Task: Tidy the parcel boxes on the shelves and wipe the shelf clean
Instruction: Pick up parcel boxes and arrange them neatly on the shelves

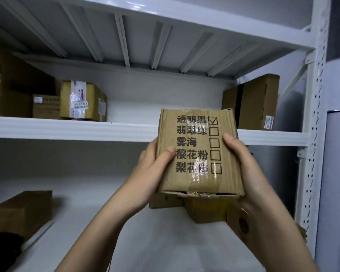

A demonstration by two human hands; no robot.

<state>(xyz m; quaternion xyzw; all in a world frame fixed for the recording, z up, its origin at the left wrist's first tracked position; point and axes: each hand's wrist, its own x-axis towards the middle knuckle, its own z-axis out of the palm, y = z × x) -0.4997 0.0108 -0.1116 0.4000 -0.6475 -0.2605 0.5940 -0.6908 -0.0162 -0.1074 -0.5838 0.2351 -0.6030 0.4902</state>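
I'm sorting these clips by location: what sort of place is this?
Probably a parcel storeroom or small stockroom. White metal shelves hold taped cardboard boxes with labels, and both hands, left and right, hold a box printed with checkboxes.

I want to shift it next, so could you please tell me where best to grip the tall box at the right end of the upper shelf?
Grip the tall box by its two broad upright faces, reaching straight in from the open shelf front; it stands on its narrow end.
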